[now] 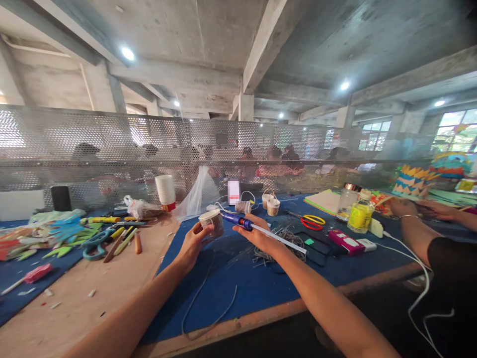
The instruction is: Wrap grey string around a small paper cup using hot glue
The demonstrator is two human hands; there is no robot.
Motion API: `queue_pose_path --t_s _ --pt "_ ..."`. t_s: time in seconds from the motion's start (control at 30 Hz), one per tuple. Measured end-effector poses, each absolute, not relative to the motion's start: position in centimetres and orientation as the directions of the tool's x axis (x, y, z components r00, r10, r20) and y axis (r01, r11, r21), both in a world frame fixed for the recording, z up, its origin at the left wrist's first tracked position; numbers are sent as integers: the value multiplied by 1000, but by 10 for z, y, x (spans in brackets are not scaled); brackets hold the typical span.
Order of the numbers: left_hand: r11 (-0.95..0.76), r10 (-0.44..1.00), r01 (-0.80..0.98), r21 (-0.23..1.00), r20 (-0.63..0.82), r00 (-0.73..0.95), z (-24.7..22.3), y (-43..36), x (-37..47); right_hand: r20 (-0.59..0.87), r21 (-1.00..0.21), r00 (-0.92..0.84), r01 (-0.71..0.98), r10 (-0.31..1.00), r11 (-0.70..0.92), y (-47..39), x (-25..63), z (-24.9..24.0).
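Observation:
My left hand (193, 243) is wrapped round a small paper cup (212, 223), tilted slightly, with a grey cord (203, 286) trailing below it onto the blue mat. In my right hand (257, 232) is a blue glue gun (238, 220), its nozzle close to the cup's rim; whether it touches I cannot tell. A long white glue stick (279, 238) juts from the gun's rear. Beneath my right forearm lies a tangled heap of grey cord (266, 251). Two small cups with handles (273, 207) stand beyond the hands, near a spool of cord (243, 206).
Red and yellow scissors (313, 222), a magenta box (346, 242) and a yellow bottle (360, 213) lie to the right. At far right are another person's arms (417, 233). Leftward are blue scissors (96, 244), tools and stacked paper cups (165, 191). A perforated metal screen (208, 134) borders the back.

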State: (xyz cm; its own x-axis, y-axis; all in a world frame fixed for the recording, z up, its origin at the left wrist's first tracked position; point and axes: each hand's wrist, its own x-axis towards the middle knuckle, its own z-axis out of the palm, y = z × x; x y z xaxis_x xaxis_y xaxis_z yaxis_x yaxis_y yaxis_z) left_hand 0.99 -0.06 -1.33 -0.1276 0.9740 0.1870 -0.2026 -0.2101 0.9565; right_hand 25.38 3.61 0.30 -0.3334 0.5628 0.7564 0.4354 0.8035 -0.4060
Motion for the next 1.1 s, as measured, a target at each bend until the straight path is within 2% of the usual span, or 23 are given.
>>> queue_pose_path --t_s 1.1 --pt "-204 979 -285 937 201 -39 -12 -2 10 772 -398 -316 437 552 807 38 256 4"
